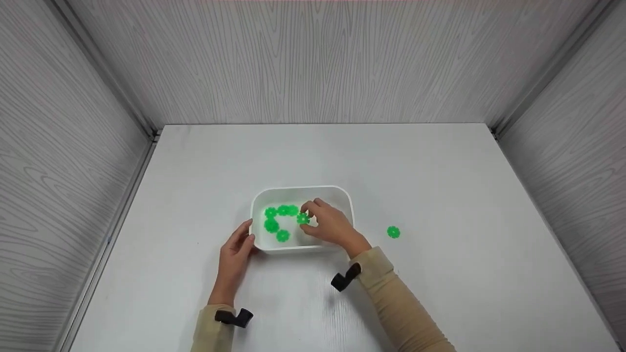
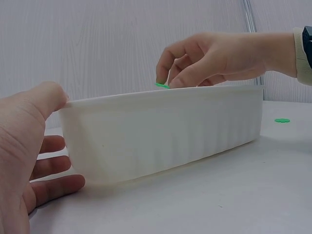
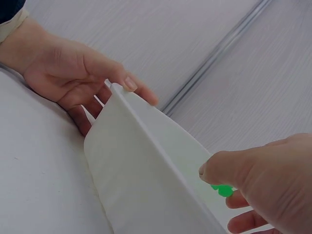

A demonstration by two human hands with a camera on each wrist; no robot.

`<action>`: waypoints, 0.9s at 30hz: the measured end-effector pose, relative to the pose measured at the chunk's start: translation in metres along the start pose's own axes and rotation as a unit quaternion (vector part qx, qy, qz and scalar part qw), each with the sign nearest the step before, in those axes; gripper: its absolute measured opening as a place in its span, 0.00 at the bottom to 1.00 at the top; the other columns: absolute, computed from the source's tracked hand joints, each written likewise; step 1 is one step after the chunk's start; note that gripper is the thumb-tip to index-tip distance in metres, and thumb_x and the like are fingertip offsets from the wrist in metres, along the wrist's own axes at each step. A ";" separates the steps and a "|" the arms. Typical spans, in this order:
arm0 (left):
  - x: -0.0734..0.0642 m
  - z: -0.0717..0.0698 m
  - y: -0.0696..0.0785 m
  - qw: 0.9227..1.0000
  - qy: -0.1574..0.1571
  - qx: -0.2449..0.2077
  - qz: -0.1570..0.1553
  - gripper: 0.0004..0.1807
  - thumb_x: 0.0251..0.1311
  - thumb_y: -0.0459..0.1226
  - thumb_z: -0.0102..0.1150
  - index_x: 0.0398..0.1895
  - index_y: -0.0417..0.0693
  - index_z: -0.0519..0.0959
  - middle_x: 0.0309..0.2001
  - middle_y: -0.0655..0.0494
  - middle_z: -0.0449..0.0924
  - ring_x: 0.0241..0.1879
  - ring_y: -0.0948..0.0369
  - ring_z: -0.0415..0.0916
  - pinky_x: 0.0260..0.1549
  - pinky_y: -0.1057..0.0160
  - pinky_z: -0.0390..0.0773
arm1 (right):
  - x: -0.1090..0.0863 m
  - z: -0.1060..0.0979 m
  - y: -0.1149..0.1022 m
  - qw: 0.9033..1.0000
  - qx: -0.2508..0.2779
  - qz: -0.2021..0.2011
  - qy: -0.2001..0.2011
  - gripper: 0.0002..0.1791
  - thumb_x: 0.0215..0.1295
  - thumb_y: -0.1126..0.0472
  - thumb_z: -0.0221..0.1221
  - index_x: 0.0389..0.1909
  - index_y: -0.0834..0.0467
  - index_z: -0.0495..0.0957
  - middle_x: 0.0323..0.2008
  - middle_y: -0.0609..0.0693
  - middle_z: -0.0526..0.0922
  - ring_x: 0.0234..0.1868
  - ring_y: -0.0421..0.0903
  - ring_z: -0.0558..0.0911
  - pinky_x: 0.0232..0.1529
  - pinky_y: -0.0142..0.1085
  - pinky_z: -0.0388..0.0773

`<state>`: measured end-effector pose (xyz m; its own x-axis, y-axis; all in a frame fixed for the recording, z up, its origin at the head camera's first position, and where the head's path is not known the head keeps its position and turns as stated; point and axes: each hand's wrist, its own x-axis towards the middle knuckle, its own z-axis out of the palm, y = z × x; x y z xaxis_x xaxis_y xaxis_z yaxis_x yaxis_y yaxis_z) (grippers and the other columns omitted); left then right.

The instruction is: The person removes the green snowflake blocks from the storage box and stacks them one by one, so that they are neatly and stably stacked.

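A white plastic box (image 1: 293, 250) lies on the table. Several green flower-shaped plastic discs (image 1: 283, 236) rest on its floor, mostly in the left half. My right hand (image 1: 332, 226) reaches in over the near right side and pinches one green flower-shaped disc (image 1: 303, 219) between thumb and fingers. In the left wrist view that disc (image 2: 162, 85) shows just above the rim. My left hand (image 1: 235, 254) holds the box by its left end, the thumb (image 3: 129, 84) on the rim and the lower fingers (image 2: 58, 187) against the outer wall.
Right of the box, a single green flower-shaped disc (image 1: 393, 232) lies flat on the white table (image 1: 440, 171). Grey wood-grain panels (image 1: 313, 58) stand at the back and on both sides. Each wrist carries a black strap mount (image 1: 346, 277).
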<state>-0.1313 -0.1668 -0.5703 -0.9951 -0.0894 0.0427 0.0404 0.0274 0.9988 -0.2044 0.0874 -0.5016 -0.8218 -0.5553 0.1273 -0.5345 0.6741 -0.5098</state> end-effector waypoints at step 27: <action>-0.001 0.002 -0.003 1.000 0.013 0.013 -0.007 0.26 0.62 0.50 0.55 0.63 0.57 0.70 0.58 0.54 0.71 0.49 0.56 0.70 0.43 0.66 0.76 | -0.043 -0.032 0.010 0.990 0.030 0.025 0.134 0.16 0.57 0.58 0.63 0.46 0.54 0.72 0.37 0.49 0.73 0.34 0.44 0.75 0.30 0.34 0.73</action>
<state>-0.1307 -0.1649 -0.5729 -0.9929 -0.1153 0.0304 0.0246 0.0516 0.9984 -0.1803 0.1332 -0.4850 -0.8744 -0.3671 0.3172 -0.4851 0.6628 -0.5704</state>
